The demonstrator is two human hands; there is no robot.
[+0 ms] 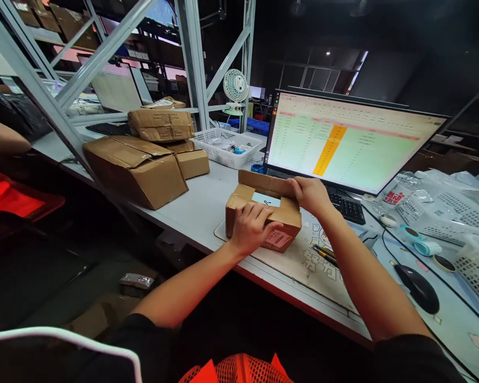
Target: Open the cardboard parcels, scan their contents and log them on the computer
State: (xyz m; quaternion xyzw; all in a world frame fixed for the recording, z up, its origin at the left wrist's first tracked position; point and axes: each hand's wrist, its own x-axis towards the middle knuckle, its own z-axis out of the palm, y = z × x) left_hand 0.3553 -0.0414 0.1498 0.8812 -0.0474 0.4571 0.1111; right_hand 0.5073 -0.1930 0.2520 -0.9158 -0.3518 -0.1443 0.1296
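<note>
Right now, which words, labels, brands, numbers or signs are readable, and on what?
None reads reliably.
Monitor: spreadsheet text too small.
Cardboard box: pink label too small.
Pale panel at its top: dark mark, unclear.
Desk mat: printed characters, too blurred.
Plastic bag: red print, blurred.

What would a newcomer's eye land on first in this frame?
Probably the lit monitor at upper right, its spreadsheet split by an orange column. Next, the cardboard box near the centre, the left hand on its near top edge and the right hand at its raised flap. Then perhaps the pale fan beyond, beside the metal frame.
</note>
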